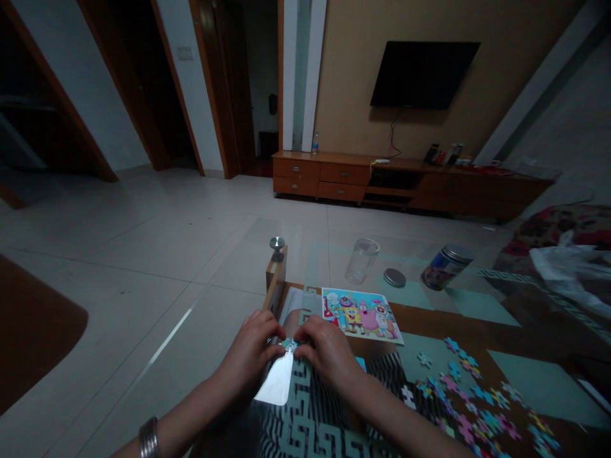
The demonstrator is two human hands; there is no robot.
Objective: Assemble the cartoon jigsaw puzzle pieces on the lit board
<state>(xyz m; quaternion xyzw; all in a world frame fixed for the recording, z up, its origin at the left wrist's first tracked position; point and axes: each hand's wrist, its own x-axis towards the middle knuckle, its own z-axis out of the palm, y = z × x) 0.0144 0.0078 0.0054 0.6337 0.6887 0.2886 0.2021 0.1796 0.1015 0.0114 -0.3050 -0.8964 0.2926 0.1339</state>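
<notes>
My left hand (pixel 256 341) and my right hand (pixel 328 351) meet over the near left part of a glass table. Thumbs and fingertips of both pinch small joined jigsaw puzzle pieces (pixel 288 344), partly hidden by the fingers. Just below them shows a bright white rectangle with rounded corners (pixel 275 381); whether it is a sheet or a reflection I cannot tell. Beyond my right hand lies a colourful cartoon picture card (pixel 363 315). Loose puzzle pieces (pixel 470 407) are scattered to the right, and a single pale one (pixel 408 397) lies near my right forearm.
Toward the table's far side stand a clear jar (pixel 361 261) and a printed canister (pixel 446 267), with a round metal lid (pixel 394 277) between them. A white plastic bag (pixel 570 261) is at the right. Across the floor is a low wooden cabinet (pixel 344 181) beneath a television (pixel 424 75).
</notes>
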